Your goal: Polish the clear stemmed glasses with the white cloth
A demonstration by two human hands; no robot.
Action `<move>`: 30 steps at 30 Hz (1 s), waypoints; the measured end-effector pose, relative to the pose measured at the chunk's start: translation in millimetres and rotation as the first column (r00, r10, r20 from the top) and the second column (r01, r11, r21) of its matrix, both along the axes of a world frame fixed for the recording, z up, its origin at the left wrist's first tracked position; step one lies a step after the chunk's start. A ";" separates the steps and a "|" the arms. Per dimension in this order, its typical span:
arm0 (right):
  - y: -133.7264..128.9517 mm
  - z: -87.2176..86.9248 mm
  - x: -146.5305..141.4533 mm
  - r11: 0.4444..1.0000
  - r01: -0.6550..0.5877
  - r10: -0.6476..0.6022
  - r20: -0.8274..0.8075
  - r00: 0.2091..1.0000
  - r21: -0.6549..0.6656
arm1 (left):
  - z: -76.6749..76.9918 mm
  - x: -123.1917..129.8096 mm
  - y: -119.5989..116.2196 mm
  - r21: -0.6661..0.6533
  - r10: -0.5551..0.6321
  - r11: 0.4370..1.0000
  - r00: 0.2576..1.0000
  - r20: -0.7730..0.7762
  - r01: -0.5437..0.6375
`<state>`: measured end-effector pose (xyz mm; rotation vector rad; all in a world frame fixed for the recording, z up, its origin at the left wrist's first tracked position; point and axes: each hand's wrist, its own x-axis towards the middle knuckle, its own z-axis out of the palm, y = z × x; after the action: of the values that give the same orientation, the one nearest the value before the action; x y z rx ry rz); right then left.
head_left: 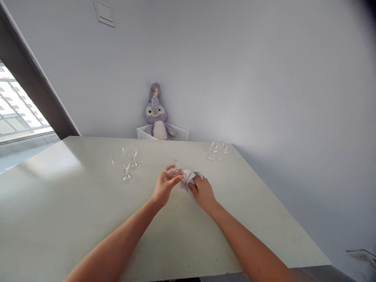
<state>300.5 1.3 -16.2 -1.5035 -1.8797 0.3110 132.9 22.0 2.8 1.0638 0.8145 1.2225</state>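
Note:
Near the middle of the table, my left hand [166, 183] is closed around the bowl of a clear wine glass [174, 171], which lies tilted on its side with the stem end toward the right. My right hand [202, 190] grips a white cloth [189, 178], bunched around the stem end of that glass. The cloth and fingers hide the glass's foot. Two stemmed glasses stand upright to the left, a nearer wine glass [127, 177] and a farther wine glass [134, 162]. Farther right are two more upright ones, a wine glass [213, 147] and its neighbour wine glass [225, 148].
A pale, glossy table [96, 207] spreads beneath everything. Behind its far edge, a grey plush toy [159, 127] sits in a white perforated basket [182, 134] against the wall [235, 78]. A window [20, 105] is at the left, and a wall switch [104, 12] above.

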 end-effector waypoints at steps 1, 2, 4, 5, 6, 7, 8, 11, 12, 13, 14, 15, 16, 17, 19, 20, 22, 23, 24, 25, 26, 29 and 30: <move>3.8 -1.2 3.8 0.997 0.020 -0.028 -0.117 0.993 -0.068 | 1.3 -1.8 2.0 0.011 0.015 1.000 1.000 0.019 -0.015; 7.2 -2.1 6.8 0.989 0.016 -0.054 -0.261 0.964 -0.148 | 2.4 -3.3 3.9 0.021 0.030 0.999 0.999 0.037 -0.031; 11.4 -3.2 8.4 0.957 -0.109 -0.072 -0.583 0.809 -0.270 | 3.4 -4.7 6.2 0.039 0.055 0.998 0.996 0.073 -0.058; 11.7 -3.5 6.5 0.934 -0.217 -0.061 -0.725 0.686 -0.284 | 3.4 -4.2 6.2 0.052 0.063 0.996 0.994 0.090 -0.067; 11.0 -4.0 3.1 0.907 -0.326 -0.049 -0.834 0.550 -0.268 | 3.1 -3.0 5.3 0.068 0.066 0.995 0.993 0.103 -0.073; 9.3 -4.9 -1.5 0.877 -0.417 -0.045 -0.904 0.426 -0.240 | 2.9 -1.4 3.5 0.087 0.069 0.993 0.992 0.109 -0.078; 7.0 -6.1 -6.6 0.851 -0.478 -0.054 -0.941 0.333 -0.218 | 2.7 0.4 1.3 0.107 0.076 0.990 0.992 0.104 -0.087; -0.6 -10.3 -18.8 0.806 -0.532 -0.126 -0.954 0.271 -0.258 | 3.8 3.1 -5.0 0.169 0.115 0.979 0.993 0.020 -0.117; -2.6 -10.9 -20.6 0.797 -0.530 -0.146 -0.944 0.297 -0.290 | 4.5 2.5 -5.8 0.197 0.140 0.971 0.990 -0.022 -0.133; -4.2 -10.5 -21.1 0.791 -0.523 -0.154 -0.930 0.332 -0.318 | 5.0 1.0 -5.6 0.236 0.179 0.959 0.981 -0.068 -0.159; -5.4 -9.2 -20.7 0.792 -0.510 -0.148 -0.916 0.372 -0.335 | 5.1 -1.2 -4.4 0.285 0.231 0.939 0.967 -0.112 -0.191; -6.4 -6.9 -19.6 0.805 -0.485 -0.134 -0.902 0.411 -0.341 | 4.7 -3.9 -2.4 0.342 0.291 0.912 0.944 -0.153 -0.225; -7.0 -4.0 -18.1 0.829 -0.449 -0.115 -0.888 0.446 -0.333 | 3.8 -6.6 0.0 0.402 0.349 0.881 0.917 -0.194 -0.250; -7.4 -0.9 -16.6 0.857 -0.408 -0.094 -0.874 0.477 -0.315 | 2.2 -9.2 2.6 0.454 0.399 0.851 0.887 -0.231 -0.264; -7.5 4.0 -14.2 0.904 -0.331 -0.066 -0.852 0.519 -0.271 | -2.0 -12.4 6.8 0.521 0.455 0.812 0.844 -0.284 -0.262; -7.5 5.1 -13.7 0.917 -0.307 -0.055 -0.845 0.532 -0.253 | -4.3 -12.8 7.9 0.534 0.462 0.806 0.835 -0.300 -0.254; -7.7 4.0 -14.4 0.936 -0.281 -0.018 -0.828 0.560 -0.211 | -8.3 -11.0 7.5 0.535 0.450 0.811 0.836 -0.314 -0.236; -8.4 2.3 -15.5 0.943 -0.276 0.009 -0.811 0.585 -0.188 | -9.8 -9.2 6.3 0.530 0.433 0.819 0.843 -0.318 -0.221; -9.6 0.5 -16.9 0.942 -0.287 0.043 -0.785 0.618 -0.174 | -10.8 -7.3 4.7 0.522 0.412 0.829 0.851 -0.326 -0.201; -11.4 -1.1 -18.4 0.932 -0.319 0.085 -0.748 0.658 -0.174 | -11.3 -5.5 3.0 0.518 0.395 0.836 0.854 -0.339 -0.181; -13.7 -2.0 -19.9 0.909 -0.370 0.142 -0.695 0.705 -0.190 | -11.2 -4.3 1.5 0.519 0.387 0.839 0.852 -0.354 -0.165; -20.8 1.4 -21.5 0.852 -0.472 0.345 -0.434 0.832 -0.228 | -8.2 -5.0 -0.2 0.573 0.453 0.801 0.801 -0.393 -0.172; -22.1 4.1 -20.6 0.872 -0.445 0.367 -0.332 0.869 -0.201 | -6.6 -6.3 -0.1 0.602 0.492 0.777 0.773 -0.400 -0.183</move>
<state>279.9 -20.8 -12.1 -1.1280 -1.9606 0.9701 126.6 21.9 -3.8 1.8401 1.1852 1.5470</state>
